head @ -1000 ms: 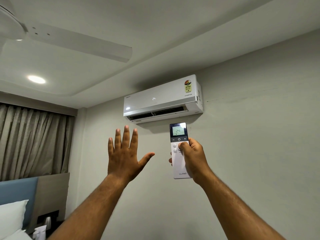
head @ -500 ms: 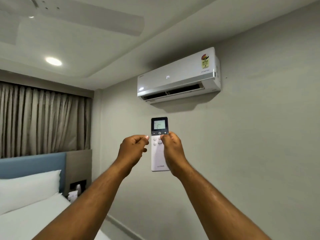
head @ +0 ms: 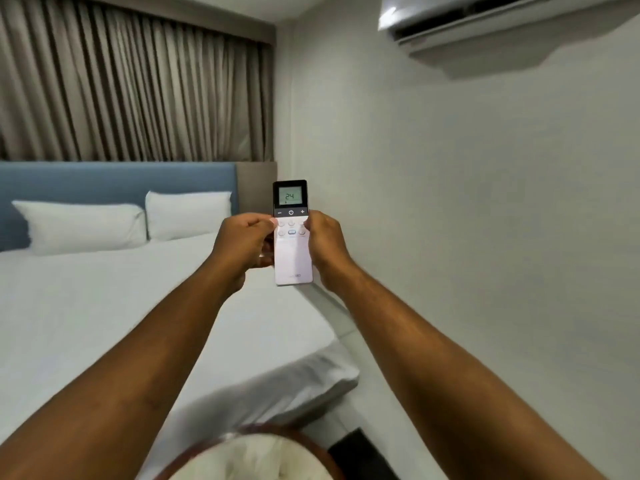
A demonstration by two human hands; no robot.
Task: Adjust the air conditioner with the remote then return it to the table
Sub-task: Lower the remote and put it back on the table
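Both hands, left hand (head: 242, 242) and right hand (head: 323, 242), clasp the remote (head: 293, 258) upright; screen reads 24, adjusting seemingly ongoing, table return undone

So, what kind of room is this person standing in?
Most likely a bedroom, perhaps a hotel room: a made bed with two white pillows against a blue headboard, full curtains, and a wall-mounted air conditioner.
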